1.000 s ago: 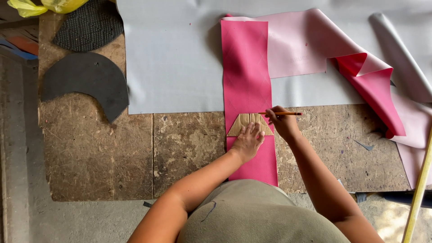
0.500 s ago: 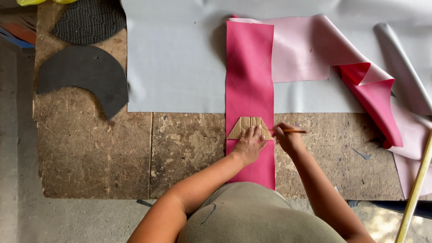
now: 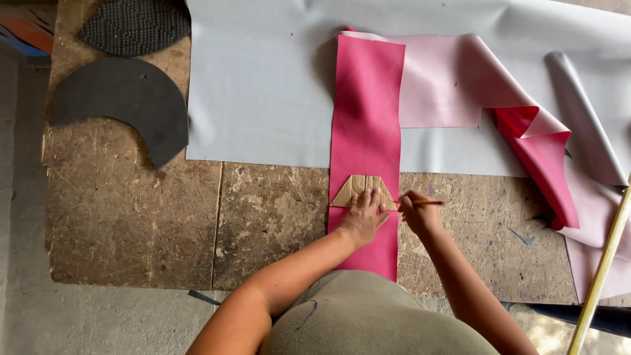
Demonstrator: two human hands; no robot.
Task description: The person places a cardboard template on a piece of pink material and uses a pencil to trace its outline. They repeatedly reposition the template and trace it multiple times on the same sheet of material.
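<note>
- A cardboard pattern (image 3: 360,189) lies on the pink strip (image 3: 365,118), near its close end.
- The left hand (image 3: 363,215) presses flat on it, fingers spread, pinning it in place.
- The right hand (image 3: 417,212) pinches a pencil (image 3: 427,202) at the pattern's right edge, for tracing.
- The strip rests across a grey sheet (image 3: 263,92) and the worn board (image 3: 263,223).

Left hand (image 3: 361,218) covers the lower middle of the cardboard template (image 3: 358,189); its bottom edge is hidden. Pencil (image 3: 420,203) tip meets the template's right corner, too small to tell if touching; its rear sits inside the right hand (image 3: 417,215). Pink strip (image 3: 365,131) near end is hidden behind the person's body. Above-left of the template, textured black sole piece (image 3: 135,25) is cut by the top edge. Right of it, yellow stick (image 3: 601,263) runs off the bottom edge. Grey sheet (image 3: 263,85) is cut off at the top.
</note>
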